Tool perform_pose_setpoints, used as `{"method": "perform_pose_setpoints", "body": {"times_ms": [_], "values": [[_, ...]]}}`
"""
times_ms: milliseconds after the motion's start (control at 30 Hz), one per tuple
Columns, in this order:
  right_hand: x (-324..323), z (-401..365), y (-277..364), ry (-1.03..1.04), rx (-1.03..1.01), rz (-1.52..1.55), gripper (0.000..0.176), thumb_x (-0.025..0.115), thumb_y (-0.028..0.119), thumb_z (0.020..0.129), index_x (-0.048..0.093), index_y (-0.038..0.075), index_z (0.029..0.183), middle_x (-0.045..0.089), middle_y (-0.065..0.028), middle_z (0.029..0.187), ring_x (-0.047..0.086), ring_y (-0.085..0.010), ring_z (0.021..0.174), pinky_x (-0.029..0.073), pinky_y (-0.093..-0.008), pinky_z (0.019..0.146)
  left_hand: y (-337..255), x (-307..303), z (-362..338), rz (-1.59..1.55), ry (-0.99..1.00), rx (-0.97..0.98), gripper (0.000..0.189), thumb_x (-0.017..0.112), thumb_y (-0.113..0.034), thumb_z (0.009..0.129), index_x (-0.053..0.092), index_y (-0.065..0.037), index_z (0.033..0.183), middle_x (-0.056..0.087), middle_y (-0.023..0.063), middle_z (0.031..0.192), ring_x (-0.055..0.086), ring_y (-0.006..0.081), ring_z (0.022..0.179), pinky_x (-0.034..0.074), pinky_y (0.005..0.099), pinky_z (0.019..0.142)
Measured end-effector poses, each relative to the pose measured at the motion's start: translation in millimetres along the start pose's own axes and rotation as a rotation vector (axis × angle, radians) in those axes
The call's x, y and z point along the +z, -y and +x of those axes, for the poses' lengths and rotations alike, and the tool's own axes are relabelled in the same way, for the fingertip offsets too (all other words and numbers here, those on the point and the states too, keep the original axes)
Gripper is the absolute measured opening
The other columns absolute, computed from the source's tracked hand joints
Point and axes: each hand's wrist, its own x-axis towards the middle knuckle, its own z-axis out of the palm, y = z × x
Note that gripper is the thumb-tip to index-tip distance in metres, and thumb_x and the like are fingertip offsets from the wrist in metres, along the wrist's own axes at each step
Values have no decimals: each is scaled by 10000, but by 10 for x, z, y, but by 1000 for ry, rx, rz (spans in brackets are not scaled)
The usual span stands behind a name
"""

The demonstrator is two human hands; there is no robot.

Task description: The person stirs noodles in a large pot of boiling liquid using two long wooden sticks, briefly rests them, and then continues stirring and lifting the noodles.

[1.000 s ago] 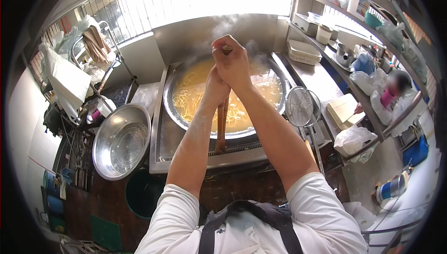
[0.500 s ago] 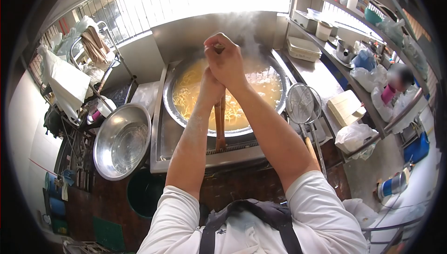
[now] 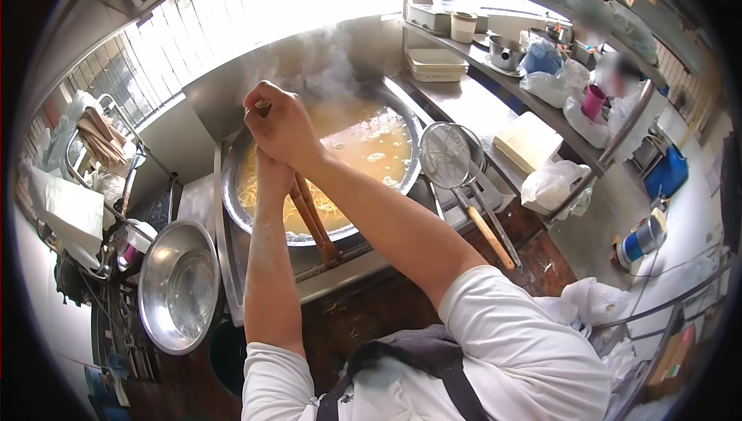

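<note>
Both my hands are wrapped round a thick wooden stick [image 3: 314, 224], one above the other. My right hand [image 3: 282, 123] is on top, near the stick's upper end, and my left hand [image 3: 274, 178] grips just below it. Under them is a large round pan [image 3: 229, 193] of steaming yellowish broth, with noodles [image 3: 328, 214] gathered on its left side and foam patches on the right. The stick slants down toward the pan's near edge; parts of it are hidden by my hands.
An empty metal basin [image 3: 179, 286] stands at the left. Wire strainers [image 3: 446, 157] with long handles rest right of the pan. Beyond are a cream container [image 3: 528, 141], plastic bags [image 3: 553, 185] and shelves with pots [image 3: 506, 54]. A dark green tub [image 3: 226, 359] is below.
The view has turned, so the pan and hands appear farther left and the strainers nearer the middle. Both hands still hold the stick, which now looks more slanted.
</note>
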Motion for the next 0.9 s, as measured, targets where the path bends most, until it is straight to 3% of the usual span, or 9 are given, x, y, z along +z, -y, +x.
{"method": "perform_pose_setpoints", "body": {"times_ms": [400, 600, 767, 900], "values": [[6, 42, -36, 18, -22, 55, 77, 608, 52, 825, 629, 2, 879, 658, -157, 678, 654, -288, 604, 520, -363, 613, 133, -31, 63, 18, 38, 18, 425, 649, -246, 914, 588, 57, 1205, 676, 160, 1048, 665, 195, 937, 516, 352, 729], [26, 78, -167, -13, -57, 42, 78, 622, 46, 810, 628, 2, 874, 668, -160, 684, 666, -278, 604, 521, -352, 601, 265, -5, 68, -14, 9, -81, 453, 662, -240, 923, 576, 44, 1266, 668, 138, 1129, 650, 182, 996, 521, 337, 785], [30, 84, -205, -19, -60, 35, 77, 622, 47, 801, 634, 3, 863, 675, -162, 690, 682, -285, 617, 531, -353, 608, 307, 31, 65, -54, -48, -22, 465, 662, -240, 922, 575, 29, 1291, 663, 139, 1161, 645, 196, 1045, 514, 338, 828], [37, 87, -229, -39, -51, -2, 73, 633, 59, 799, 645, 14, 855, 683, -165, 697, 701, -297, 643, 545, -357, 627, 377, 23, 94, 49, -37, 58, 432, 669, -259, 905, 618, 40, 1213, 695, 149, 1051, 677, 207, 965, 521, 350, 764]]}}
